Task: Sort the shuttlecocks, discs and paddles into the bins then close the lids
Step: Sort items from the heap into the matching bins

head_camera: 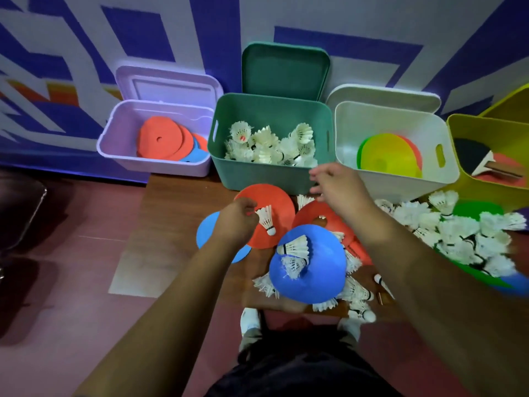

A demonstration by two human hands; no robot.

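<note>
The left hand point(239, 222) pinches a shuttlecock point(265, 220) by its feathers, cork down, over a red disc point(274, 196). The right hand point(340, 186), fingers loosely spread and holding nothing, hovers at the front rim of the green bin point(257, 173), which contains more shuttlecocks.

On the floor point(86, 282) a lilac bin point(160, 164), green bin point(257, 176), white bin point(400, 184) and yellow bin point(486, 190) stand in a row along the wall point(86, 53). Before them lie a red disc point(274, 202), a blue disc point(207, 227) and heaped shuttlecocks point(458, 236).
</note>
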